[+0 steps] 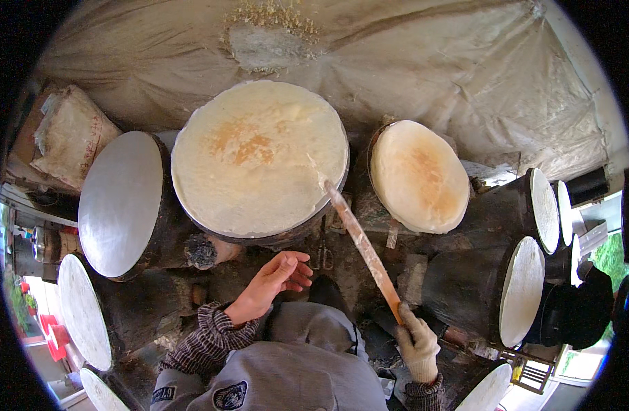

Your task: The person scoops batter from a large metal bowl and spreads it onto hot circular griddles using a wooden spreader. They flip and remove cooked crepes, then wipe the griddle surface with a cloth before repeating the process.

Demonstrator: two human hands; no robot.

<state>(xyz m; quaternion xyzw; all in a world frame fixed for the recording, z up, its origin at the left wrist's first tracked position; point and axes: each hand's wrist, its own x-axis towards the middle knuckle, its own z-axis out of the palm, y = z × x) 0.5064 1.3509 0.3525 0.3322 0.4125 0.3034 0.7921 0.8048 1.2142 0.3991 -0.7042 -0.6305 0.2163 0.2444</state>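
My right hand (417, 344), in a pale knitted glove, grips the lower end of a long flat wooden stick (366, 244) coated with batter. Its far tip rests at the right edge of a large round thin pancake (258, 195) that covers the middle griddle (289, 239). The pancake is pale, with a browned patch near its centre; a small ragged bit of batter lies by the stick's tip. My bare left hand (273, 282) hovers below the griddle's near edge, fingers apart and slightly curled, holding nothing. Right of the griddle lies a thick round stack of pancakes (422, 177), browned in the middle.
A bare round griddle (122, 205) stands on the left, with a white-topped one (84, 312) nearer me. More griddles on dark drum stoves (463, 287) line the right. A stained sack (70, 136) sits back left. Stained sheeting (448, 77) hangs behind. A dark-clothed person (576, 308) is far right.
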